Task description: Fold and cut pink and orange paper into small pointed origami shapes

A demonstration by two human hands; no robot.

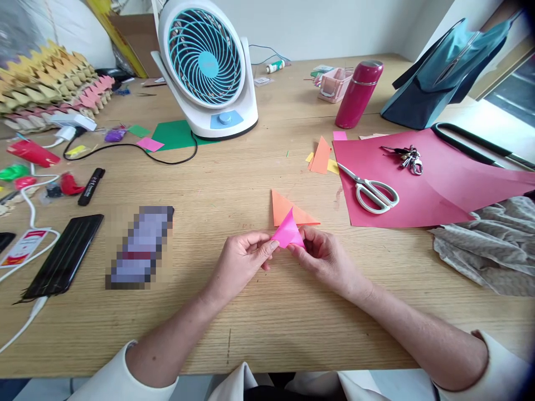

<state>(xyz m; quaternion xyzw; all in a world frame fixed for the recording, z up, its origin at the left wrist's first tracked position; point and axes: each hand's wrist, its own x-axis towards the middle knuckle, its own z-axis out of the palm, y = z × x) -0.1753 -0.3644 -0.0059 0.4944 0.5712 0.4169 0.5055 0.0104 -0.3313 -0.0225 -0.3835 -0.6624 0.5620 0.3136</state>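
Observation:
Between my two hands is a small pink piece of folded paper (288,230), its point facing away from me. My left hand (246,253) pinches its left corner between thumb and fingers. At the right corner, my right hand (324,256) grips it the same way, its fingertips partly hidden behind the paper. Just beyond the hands lies a folded orange paper triangle (286,209) on the wooden table (200,328). Farther off is another orange folded piece (321,156) with bits of yellow paper (333,166) beside it.
Scissors (374,192) and keys (409,159) lie on red paper (434,206) at right. A fan (225,120), a magenta bottle (359,94) and a blue bag (422,100) stand behind. Two phones (67,256), a black marker (91,186) and cables are at left.

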